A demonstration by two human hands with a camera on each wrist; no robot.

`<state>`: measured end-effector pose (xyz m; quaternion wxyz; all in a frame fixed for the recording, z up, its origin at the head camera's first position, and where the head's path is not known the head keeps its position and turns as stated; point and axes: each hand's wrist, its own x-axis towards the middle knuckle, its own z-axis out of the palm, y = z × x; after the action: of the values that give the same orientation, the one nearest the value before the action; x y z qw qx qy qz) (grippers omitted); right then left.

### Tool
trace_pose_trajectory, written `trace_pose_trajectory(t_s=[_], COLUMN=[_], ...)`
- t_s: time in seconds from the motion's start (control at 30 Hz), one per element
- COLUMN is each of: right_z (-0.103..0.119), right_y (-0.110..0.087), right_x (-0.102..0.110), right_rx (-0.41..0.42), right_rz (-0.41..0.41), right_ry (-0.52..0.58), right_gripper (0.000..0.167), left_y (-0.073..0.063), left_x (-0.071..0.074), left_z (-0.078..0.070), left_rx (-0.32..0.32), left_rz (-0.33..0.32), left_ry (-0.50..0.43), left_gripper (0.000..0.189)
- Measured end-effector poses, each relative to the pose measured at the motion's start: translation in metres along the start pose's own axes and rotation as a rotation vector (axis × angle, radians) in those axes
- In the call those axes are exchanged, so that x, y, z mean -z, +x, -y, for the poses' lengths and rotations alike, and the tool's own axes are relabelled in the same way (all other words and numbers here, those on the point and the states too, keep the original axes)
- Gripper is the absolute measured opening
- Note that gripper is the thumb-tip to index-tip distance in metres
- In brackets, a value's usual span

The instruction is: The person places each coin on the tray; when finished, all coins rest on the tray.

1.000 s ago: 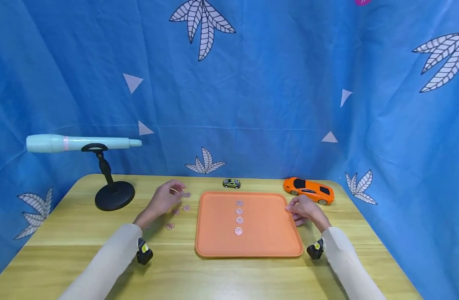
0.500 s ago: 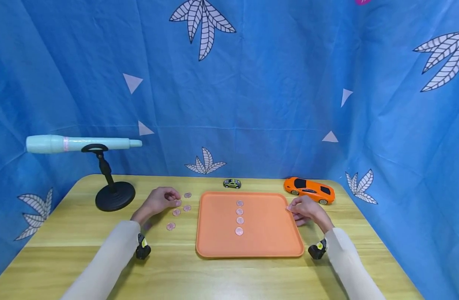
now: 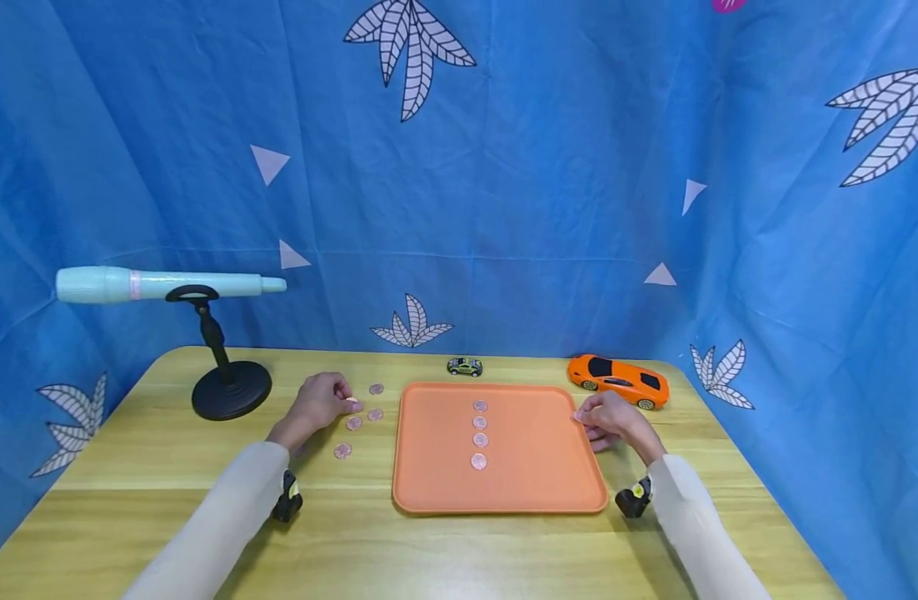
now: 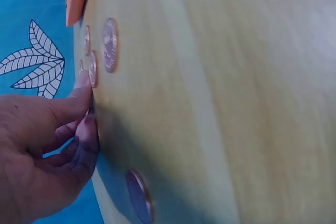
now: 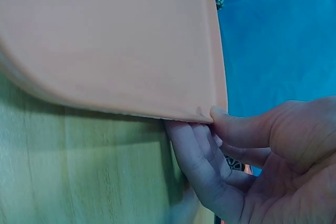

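Observation:
My left hand [image 3: 320,404] is low over the table left of the tray, its thumb and fingertips pinching a coin that they mostly hide. Several copper-coloured coins lie flat around it, among them one coin [image 3: 342,451] nearer me and another coin [image 4: 139,198] close to the wrist. My right hand [image 3: 612,419] grips the right edge of the orange tray [image 3: 534,492], thumb on the rim and fingers beneath, as the right wrist view [image 5: 257,156] shows. On the tray, several coins stand in a straight column, the nearest coin [image 3: 478,461] lowest.
Behind the tray sits a small patterned toy car [image 3: 465,367]. An orange toy car [image 3: 624,383] stands behind my right hand. At the back left, a black stand [image 3: 231,390] bears a pale blue microphone [image 3: 167,284]. A blue curtain [image 3: 504,167] hangs behind the wooden table [image 3: 339,542].
My left hand has moved left and slightly toward me, from above the far coins down onto one coin. My right hand and the tray have stayed put.

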<state>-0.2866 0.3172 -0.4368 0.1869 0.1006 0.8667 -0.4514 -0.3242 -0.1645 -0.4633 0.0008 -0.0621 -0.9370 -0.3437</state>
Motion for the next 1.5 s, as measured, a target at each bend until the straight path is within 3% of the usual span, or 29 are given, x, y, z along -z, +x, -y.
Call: trace_pose_trajectory(t_s=[0.1, 0.33, 0.5, 0.63, 0.8, 0.9, 1.2, 1.5], right_z=[0.000, 0.003, 0.005, 0.005, 0.008, 0.009, 0.014, 0.016], right_y=[0.001, 0.004, 0.005, 0.005, 0.007, 0.009, 0.013, 0.010], right_x=[0.001, 0.000, -0.001, -0.002, -0.003, -0.002, -0.001, -0.001], right_rx=[-0.012, 0.007, 0.059, 0.067, 0.058, 0.055, 0.011, 0.006], right_rz=[-0.013, -0.042, -0.060, -0.050, 0.000, 0.020, 0.076, 0.080], right_ry=[-0.005, -0.020, -0.031, -0.027, 0.002, 0.013, 0.009, 0.008], right_gripper=[0.015, 0.015, 0.014, 0.015, 0.016, 0.016, 0.014, 0.019], left_y=[0.000, -0.005, -0.012, -0.024, -0.038, -0.045, -0.059, -0.068], left_x=[0.001, 0.003, 0.006, 0.001, -0.020, -0.034, -0.074, -0.084], left_z=[0.000, 0.002, -0.019, -0.045, -0.068, -0.078, -0.095, -0.103], left_rx=[0.007, 0.008, -0.020, -0.031, -0.078, -0.118, -0.106, -0.133], left_rz=[0.002, -0.050, -0.065, 0.001, 0.128, 0.184, 0.339, 0.378], left_ry=[-0.050, -0.333, -0.419, -0.472, -0.605, -0.622, -0.691, -0.648], left_gripper=[0.020, 0.005, 0.011, 0.016, 0.014, 0.012, 0.011, 0.010])
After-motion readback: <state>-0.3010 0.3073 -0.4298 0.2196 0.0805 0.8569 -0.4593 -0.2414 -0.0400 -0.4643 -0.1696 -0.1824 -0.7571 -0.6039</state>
